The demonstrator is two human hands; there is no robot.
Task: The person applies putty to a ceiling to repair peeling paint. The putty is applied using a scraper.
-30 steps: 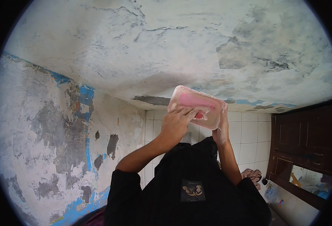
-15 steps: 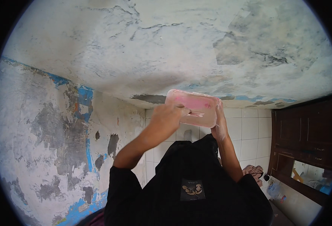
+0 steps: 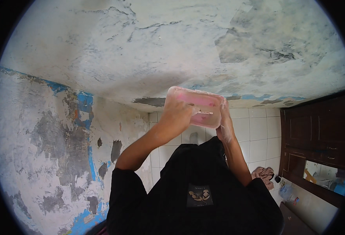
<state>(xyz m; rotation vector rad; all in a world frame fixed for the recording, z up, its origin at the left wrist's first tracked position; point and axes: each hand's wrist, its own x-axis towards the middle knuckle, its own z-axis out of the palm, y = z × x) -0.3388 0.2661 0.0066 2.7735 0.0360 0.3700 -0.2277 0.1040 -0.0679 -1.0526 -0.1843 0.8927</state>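
Observation:
A shallow pink plastic tray (image 3: 196, 92) with rounded corners is held up in front of my body. Pale residue coats its rim and inside. My right hand (image 3: 226, 124) grips the tray by its right side, with whitish smears over the skin. Over the tray's left part, my left hand (image 3: 178, 113) is closed around a putty knife (image 3: 204, 112), whose thin whitish edge shows inside the tray. Most of its handle is hidden by my fingers.
Ahead rises a patchy plastered wall (image 3: 172, 51). A peeling wall (image 3: 63, 149) with blue paint remnants stands at left. White floor tiles (image 3: 241, 129) lie below. At right are a dark wooden cabinet (image 3: 317, 125), a crumpled brown cloth (image 3: 262, 176) and a clear plastic bag (image 3: 286, 192).
The tray and both hands have shifted slightly left and up in the picture. Inside the tray, the putty knife's edge now lies lower against the base, and the view has moved a little.

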